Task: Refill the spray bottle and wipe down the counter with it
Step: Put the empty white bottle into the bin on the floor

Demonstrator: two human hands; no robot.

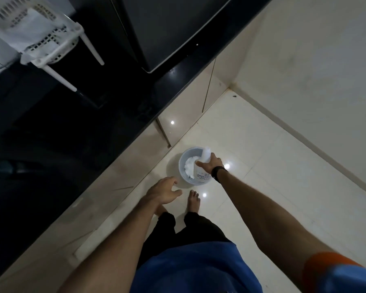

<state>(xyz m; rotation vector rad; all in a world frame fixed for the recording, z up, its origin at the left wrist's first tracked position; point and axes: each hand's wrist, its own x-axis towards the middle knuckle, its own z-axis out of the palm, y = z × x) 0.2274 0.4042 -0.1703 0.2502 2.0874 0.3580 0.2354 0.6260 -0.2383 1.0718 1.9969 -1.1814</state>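
Note:
A translucent white bottle (203, 163) with dark printed lettering hangs over a small grey-blue bin (183, 160) on the floor. My right hand (212, 163) grips the bottle around its body; a black band sits on that wrist. Crumpled white material (190, 167) lies inside the bin. My left hand (165, 190) hovers lower left of the bin with fingers spread and relaxed, holding nothing. The black counter (72, 115) runs diagonally along the left. No spray head is visible on the bottle.
A white perforated rack (38, 37) on legs stands on the counter at upper left. A dark flat appliance (171, 30) lies further along it. Beige cabinet doors (135, 149) sit under the counter. My bare feet (193, 198) stand on glossy cream tiles (273, 187); a wall rises on the right.

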